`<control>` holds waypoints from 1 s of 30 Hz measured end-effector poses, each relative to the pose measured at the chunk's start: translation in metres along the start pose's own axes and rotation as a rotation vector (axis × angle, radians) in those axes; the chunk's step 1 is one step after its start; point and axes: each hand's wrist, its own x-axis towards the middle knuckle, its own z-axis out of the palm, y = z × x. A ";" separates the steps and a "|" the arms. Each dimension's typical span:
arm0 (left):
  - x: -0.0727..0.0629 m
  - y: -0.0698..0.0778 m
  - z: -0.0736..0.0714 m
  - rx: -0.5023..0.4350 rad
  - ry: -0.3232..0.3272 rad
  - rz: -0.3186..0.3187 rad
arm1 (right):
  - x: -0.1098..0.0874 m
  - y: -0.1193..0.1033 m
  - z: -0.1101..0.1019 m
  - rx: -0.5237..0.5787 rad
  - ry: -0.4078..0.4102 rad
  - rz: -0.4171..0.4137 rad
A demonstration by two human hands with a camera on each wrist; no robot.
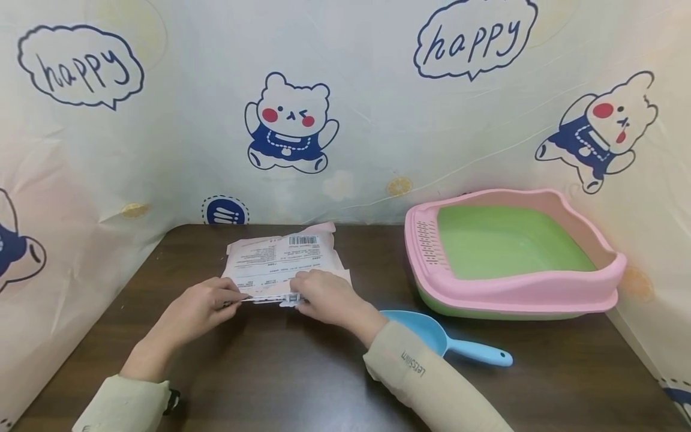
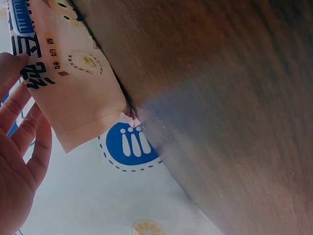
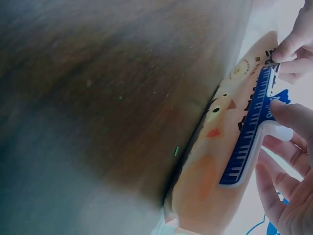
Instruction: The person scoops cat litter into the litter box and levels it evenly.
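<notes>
A pink-and-white printed bag lies on the dark wooden table, its text and barcode side facing up in the head view. My left hand pinches the near edge of the bag at its left end. Farther right along that edge, my right hand grips it with thumb and fingers. The right wrist view shows the bag's front, with a blue strip of white stripes under the right thumb. Beside the right fingers a white curved piece sticks out from the strip.
A pink-rimmed litter tray with a green inside stands at the back right. In front of it lies a blue scoop, partly hidden behind my right sleeve. Printed cloth hangs round the table's back and sides.
</notes>
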 end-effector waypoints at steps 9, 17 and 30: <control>-0.003 -0.003 0.003 0.000 0.037 0.008 | 0.000 0.005 -0.001 0.052 0.007 -0.025; -0.004 -0.004 0.004 -0.009 0.041 0.007 | -0.001 0.007 -0.006 0.106 -0.016 0.003; -0.002 -0.004 0.002 -0.011 0.021 -0.003 | -0.006 0.010 -0.010 0.094 -0.013 -0.004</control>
